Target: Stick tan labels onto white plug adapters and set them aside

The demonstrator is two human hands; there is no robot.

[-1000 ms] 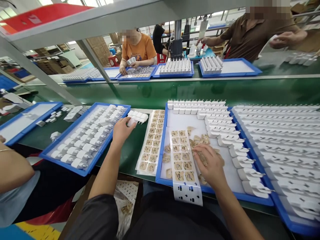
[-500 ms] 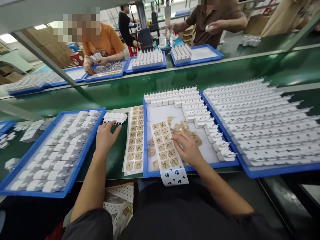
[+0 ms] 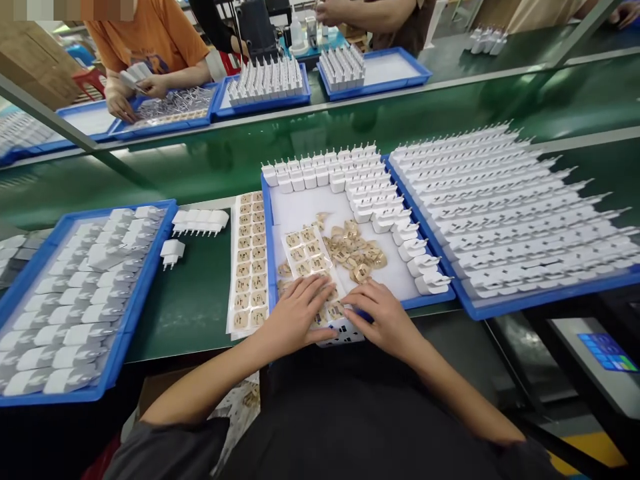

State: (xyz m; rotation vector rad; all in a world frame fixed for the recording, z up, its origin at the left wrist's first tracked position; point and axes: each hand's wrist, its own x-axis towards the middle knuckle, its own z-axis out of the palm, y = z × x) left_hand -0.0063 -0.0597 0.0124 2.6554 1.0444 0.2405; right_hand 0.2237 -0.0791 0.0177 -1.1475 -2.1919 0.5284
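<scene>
My left hand (image 3: 295,312) and my right hand (image 3: 383,319) rest side by side on the near end of a white sticker sheet (image 3: 306,253) with tan labels. The sheet lies over the front rim of a blue tray (image 3: 267,220). Both hands press flat on the sheet, fingers a little apart. Beyond them in the tray lie a pile of loose tan labels (image 3: 355,250) and rows of white charger plugs (image 3: 350,177). A single white plug (image 3: 173,252) stands alone on the green belt to the left.
A second label sheet (image 3: 249,260) lies left of the tray. A blue tray of white plugs (image 3: 75,300) sits far left, another large tray of plugs (image 3: 505,207) right. A short row of plugs (image 3: 200,221) lies on the belt. Other people work across the conveyor.
My left hand left the plugs on the belt and came right onto the sticker sheet. My right hand slid to the sheet's near end. The view tilted down and left.
</scene>
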